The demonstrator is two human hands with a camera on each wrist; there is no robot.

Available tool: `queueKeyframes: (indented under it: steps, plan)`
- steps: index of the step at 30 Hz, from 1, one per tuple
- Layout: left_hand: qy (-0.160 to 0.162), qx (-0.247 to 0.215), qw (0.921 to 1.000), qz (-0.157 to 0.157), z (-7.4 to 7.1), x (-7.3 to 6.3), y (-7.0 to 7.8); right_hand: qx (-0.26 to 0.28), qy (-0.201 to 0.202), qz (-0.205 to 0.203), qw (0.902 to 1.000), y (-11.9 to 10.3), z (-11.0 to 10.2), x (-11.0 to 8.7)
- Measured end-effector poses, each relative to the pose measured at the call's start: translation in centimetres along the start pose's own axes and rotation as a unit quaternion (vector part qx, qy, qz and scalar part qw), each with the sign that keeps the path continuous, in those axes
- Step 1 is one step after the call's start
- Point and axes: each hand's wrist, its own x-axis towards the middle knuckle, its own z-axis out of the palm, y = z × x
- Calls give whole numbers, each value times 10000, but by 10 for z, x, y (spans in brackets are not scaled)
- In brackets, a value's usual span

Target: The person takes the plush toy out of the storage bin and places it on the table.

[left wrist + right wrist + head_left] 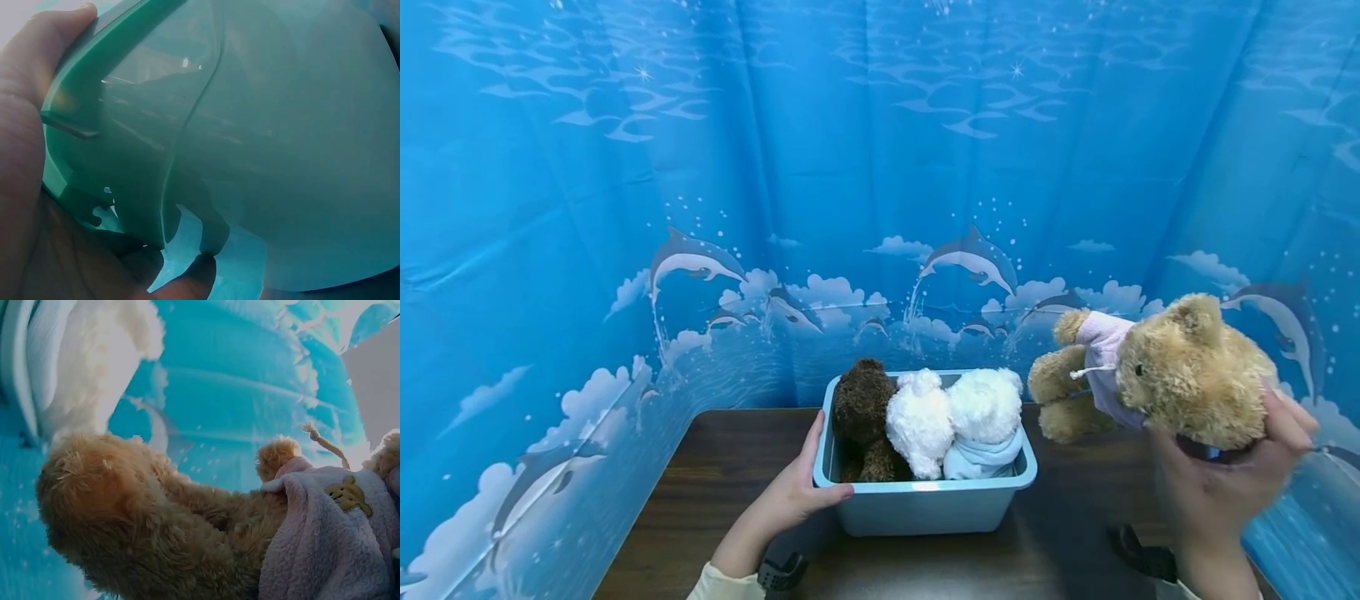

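My left hand [796, 490] grips a light blue plastic bin [925, 510] at its front left corner. In the left wrist view the thumb [59, 31] lies over the bin's rim and the fingertips touch the outer wall. Inside the bin sit a dark brown plush toy [863, 404], a white plush toy [919, 425] and another white plush [987, 404] in blue clothing. Right of the bin, my right hand [1225, 492] holds a tan teddy bear [1202, 375] by its head, tilted sideways above the table. Its lilac top [331, 531] bears a small bear patch.
The dark wood table [730, 467] carries the bin near its middle. A blue curtain [820, 167] printed with dolphins and clouds surrounds the table at the back and both sides. A dark band [782, 573] is worn on the left wrist.
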Motion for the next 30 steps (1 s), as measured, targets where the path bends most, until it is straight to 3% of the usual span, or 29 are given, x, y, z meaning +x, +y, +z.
queueKeyframes:
  steps: [9, 15, 22, 30]
  plan:
    - [-59, -14, 10000, 29, -1, 2, 0, -564, -322, 389, 9971, 35, -3, 6]
    - [-52, -63, 10000, -47, 0, 2, -3, -1457, -865, 953, 9809, 73, -11, -2]
    - [67, -35, 9999, -123, -1, 1, -2, -1779, -1125, 1533, 9655, 103, -12, -19]
    - [63, -44, 9999, -134, 0, 2, -3, -2143, -1263, 1813, 9515, 127, -20, -39]
